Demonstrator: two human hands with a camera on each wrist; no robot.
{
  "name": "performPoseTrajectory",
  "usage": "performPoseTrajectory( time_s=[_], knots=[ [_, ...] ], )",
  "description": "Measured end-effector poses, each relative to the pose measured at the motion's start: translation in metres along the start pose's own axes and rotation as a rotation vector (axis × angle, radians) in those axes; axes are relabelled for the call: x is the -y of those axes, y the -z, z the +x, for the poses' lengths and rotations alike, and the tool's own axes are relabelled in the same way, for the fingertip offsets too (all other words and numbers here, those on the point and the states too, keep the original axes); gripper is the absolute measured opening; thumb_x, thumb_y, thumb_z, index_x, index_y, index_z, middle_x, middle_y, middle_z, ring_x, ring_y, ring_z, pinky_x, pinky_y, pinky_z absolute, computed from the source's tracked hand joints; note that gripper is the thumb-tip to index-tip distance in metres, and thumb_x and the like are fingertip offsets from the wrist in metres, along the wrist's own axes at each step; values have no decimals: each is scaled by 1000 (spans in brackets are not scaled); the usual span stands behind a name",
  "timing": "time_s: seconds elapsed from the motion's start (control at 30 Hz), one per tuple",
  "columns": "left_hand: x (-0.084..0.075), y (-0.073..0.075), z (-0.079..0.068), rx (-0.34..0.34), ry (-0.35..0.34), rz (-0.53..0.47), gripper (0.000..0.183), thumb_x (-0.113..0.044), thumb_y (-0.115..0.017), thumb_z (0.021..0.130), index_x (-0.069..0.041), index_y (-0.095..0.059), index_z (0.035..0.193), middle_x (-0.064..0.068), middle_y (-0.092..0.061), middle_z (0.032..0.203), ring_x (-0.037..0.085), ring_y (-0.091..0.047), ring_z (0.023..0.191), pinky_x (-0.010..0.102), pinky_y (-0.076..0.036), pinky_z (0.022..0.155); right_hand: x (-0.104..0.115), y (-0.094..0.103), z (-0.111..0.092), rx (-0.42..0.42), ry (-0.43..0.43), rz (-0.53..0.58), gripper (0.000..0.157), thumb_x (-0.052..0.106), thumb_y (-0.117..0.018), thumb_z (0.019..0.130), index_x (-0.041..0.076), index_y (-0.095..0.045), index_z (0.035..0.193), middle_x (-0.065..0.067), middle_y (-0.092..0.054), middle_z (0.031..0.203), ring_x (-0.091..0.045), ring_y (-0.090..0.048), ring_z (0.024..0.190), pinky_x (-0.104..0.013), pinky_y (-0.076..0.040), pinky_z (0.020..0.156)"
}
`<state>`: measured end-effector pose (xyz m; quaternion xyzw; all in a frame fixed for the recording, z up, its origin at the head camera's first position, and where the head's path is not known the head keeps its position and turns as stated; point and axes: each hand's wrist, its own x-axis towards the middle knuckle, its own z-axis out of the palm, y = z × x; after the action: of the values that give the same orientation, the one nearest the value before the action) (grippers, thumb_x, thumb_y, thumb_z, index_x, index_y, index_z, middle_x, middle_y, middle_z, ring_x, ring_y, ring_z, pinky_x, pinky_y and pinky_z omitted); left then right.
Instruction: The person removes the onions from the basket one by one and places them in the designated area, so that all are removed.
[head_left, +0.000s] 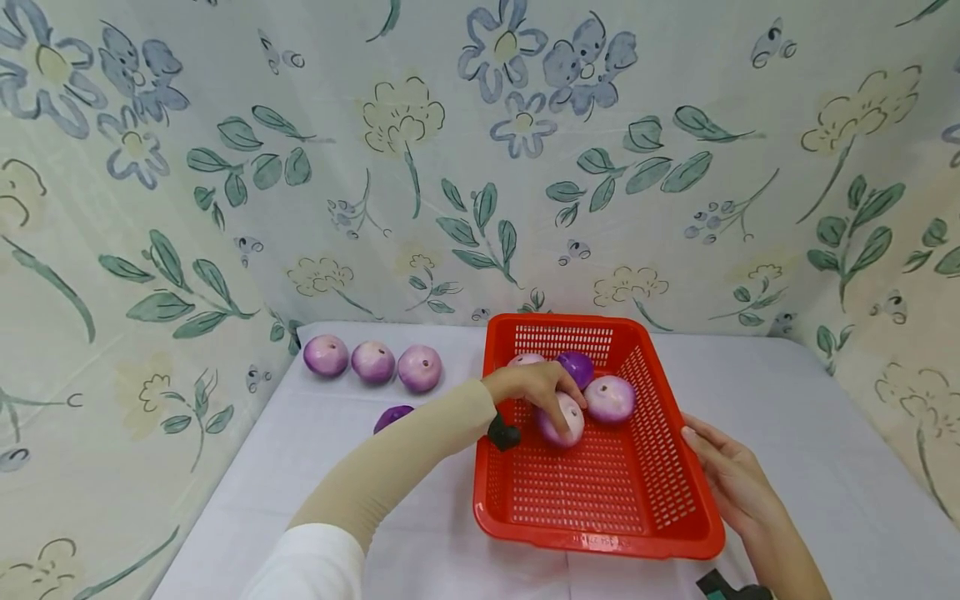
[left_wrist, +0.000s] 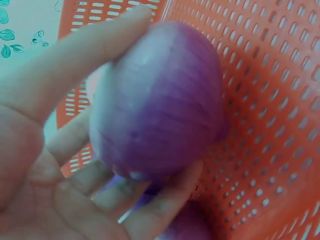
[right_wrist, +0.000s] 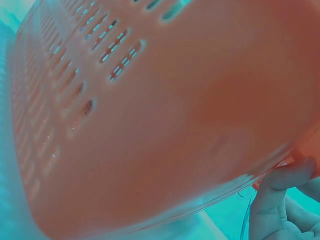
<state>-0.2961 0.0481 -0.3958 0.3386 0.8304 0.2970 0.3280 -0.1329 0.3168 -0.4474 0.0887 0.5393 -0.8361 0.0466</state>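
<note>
In the head view my left hand (head_left: pixel 536 385) reaches over the left side of a red plastic basket (head_left: pixel 600 543) and grips a purple onion (head_left: pixel 573 418) inside it. The left wrist view shows the thumb along one side of this onion (left_wrist: pixel 165 105) and the fingers curled beneath it. Close by in the basket lie a pale purple onion (head_left: pixel 611 400), a darker one (head_left: pixel 576 367) and another (head_left: pixel 527 359) partly behind the hand. At the basket's right side my right hand (head_left: pixel 738 483) pinches the rim, thumb on top; its fingertips are hidden.
Left of the basket, three onions stand in a row on the white-covered table: one at the left end (head_left: pixel 326 356), a middle one (head_left: pixel 372 362) and a right one (head_left: pixel 420 368). A dark purple onion (head_left: pixel 392 416) shows partly behind my left forearm. A floral cloth (head_left: pixel 465 167) hangs behind.
</note>
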Motion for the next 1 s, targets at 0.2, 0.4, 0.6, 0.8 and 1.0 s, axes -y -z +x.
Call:
performPoseTrajectory(
  time_s=[0.2,0.4,0.6,0.8,1.0],
  knots=[
    [-5,7,-5,-37,-74,-25,50,-20,-91,72,-13,-74,119,-6,-67,109,11,-55,101,22,-52,84,0,0,0,7,0,16,29,13,-52,105,29,-76,107,4,-72,106,-10,-68,92,-27,-58,78],
    [-13,15,-17,-55,-110,-134,50,-19,-91,73,-15,-74,121,-7,-64,113,13,-55,105,24,-54,81,0,1,1,4,-2,17,29,13,-52,104,29,-76,107,5,-72,105,-10,-68,91,-27,-58,78],
    [-19,25,-34,-112,-155,-136,51,-25,-91,72,-22,-74,120,-11,-65,113,16,-55,108,26,-54,83,0,1,2,12,-11,14,29,14,-52,105,30,-76,107,5,-73,105,-10,-68,91,-28,-58,78],
    [-15,33,-54,-167,-190,-97,52,-32,-90,73,-29,-73,122,-13,-64,117,15,-54,111,29,-54,83,2,-1,2,1,-19,5,27,15,-54,104,31,-76,107,5,-72,105,-10,-68,91,-27,-58,79],
    [-6,39,-73,-194,-232,-128,53,-30,-90,74,-24,-73,123,-9,-63,121,18,-56,110,29,-55,84,2,-2,1,-18,-34,-6,25,17,-57,103,33,-76,105,7,-72,105,-9,-68,92,-28,-58,80]
  ],
)
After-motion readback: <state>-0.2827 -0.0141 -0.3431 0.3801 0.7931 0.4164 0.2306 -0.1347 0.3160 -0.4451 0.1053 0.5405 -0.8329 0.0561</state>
